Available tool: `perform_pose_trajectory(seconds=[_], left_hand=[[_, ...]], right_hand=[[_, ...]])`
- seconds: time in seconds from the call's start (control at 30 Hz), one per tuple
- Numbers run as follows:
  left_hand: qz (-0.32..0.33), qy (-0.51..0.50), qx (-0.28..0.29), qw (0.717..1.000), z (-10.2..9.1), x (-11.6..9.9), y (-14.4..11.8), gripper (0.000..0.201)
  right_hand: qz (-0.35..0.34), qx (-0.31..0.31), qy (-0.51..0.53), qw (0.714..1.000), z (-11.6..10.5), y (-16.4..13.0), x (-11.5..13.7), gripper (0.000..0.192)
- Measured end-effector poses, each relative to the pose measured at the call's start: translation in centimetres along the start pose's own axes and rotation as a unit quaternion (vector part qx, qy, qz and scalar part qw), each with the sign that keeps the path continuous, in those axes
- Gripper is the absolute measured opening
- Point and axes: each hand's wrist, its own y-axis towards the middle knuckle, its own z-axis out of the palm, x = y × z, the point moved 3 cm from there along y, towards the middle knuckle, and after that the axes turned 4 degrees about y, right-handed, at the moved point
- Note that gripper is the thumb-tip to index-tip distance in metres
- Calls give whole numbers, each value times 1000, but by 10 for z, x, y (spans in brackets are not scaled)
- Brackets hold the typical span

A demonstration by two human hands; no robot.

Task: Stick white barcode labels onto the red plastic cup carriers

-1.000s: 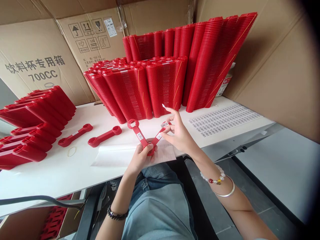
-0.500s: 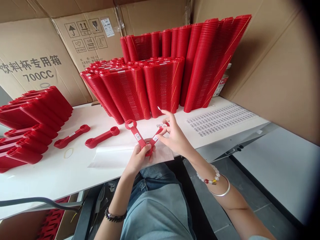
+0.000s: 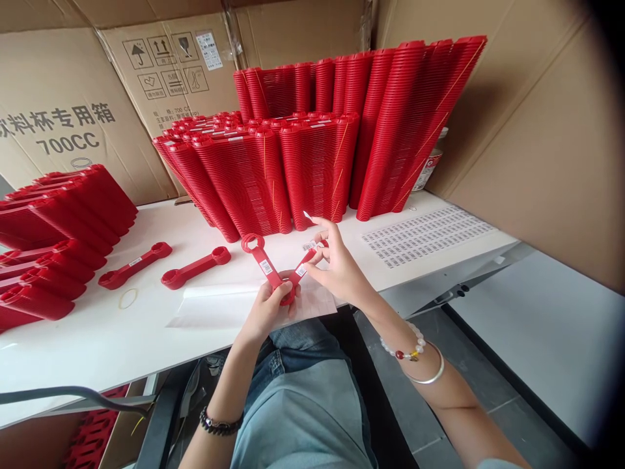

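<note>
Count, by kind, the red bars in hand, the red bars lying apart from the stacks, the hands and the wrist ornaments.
Held red bars: 2 visible
Separate red bars: 2
Hands: 2
Wrist ornaments: 3
Total: 9

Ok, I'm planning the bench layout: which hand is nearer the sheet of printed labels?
Right. The right hand is to the left of the sheet of printed labels, apart from it; the left hand is farther left, holding red pieces.
</note>
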Motion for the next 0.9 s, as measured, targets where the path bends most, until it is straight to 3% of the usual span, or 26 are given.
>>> perform_pose_trajectory(seconds=[0.9], left_hand=[[-6, 0, 0, 1000, 0, -1, -1, 35]], right_hand=[[-56, -25, -96, 993, 9, 0, -6, 68]])
